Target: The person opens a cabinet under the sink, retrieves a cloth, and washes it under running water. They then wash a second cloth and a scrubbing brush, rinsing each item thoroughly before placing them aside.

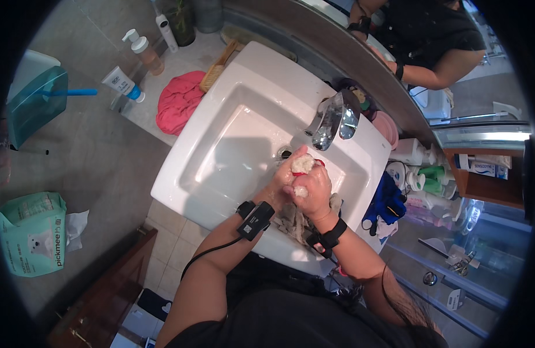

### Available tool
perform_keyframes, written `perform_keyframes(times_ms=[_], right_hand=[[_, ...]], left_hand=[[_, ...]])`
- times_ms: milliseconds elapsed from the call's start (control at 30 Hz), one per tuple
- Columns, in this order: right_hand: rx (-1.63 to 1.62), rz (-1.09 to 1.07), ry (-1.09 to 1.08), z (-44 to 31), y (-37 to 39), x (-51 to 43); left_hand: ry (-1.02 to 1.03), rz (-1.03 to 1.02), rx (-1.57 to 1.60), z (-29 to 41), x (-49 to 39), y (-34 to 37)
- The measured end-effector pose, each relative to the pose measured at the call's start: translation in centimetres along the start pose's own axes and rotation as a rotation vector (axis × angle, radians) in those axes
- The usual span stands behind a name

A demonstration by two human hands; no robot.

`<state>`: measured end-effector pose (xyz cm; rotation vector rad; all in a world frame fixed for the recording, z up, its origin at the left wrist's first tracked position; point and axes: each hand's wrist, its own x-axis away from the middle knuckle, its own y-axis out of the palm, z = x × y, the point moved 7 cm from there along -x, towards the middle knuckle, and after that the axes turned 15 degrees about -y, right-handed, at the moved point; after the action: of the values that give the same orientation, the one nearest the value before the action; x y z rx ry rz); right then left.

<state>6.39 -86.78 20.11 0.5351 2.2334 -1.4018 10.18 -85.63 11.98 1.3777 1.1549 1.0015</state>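
Close together over the white washbasin (250,56), both my hands are wet and sit beside the chrome faucet (332,124). Between them is a small whitish, fuzzy item with red parts (302,164); its exact kind is unclear. My left hand (284,176) cups it from the left, thumb toward the faucet. My right hand (314,191) has its fingers curled around it, and a whitish tuft of it shows by the thumb. The drain (285,154) lies just left of the item. Below my wrists, a grey-beige cloth (295,224) drapes inside the basin's front.
Left of the basin are a pink cloth (179,103), a wooden brush (215,74), a pump bottle (145,54) and a tube (124,85). To the right lie a dark blue cloth (385,202) and several bottles (428,180). A mirror (458,93) rises behind.
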Motion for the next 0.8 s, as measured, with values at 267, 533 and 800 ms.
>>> perform_keyframes(times_ms=[267,533,800], right_hand=[[-0.434,0.154,0.596,4.4,0.7,1.4],[-0.565,0.288,0.640,4.6,-0.4,2.4],[-1.112,0.363,0.882,6.6,-5.0,-3.3]], left_hand=[[0.369,0.700,-0.989,2.6,0.7,-3.8],[0.520,1.091,-1.197,4.5,2.0,-1.3],[0.891,1.166,-1.193,6.8,3.7,-0.3]])
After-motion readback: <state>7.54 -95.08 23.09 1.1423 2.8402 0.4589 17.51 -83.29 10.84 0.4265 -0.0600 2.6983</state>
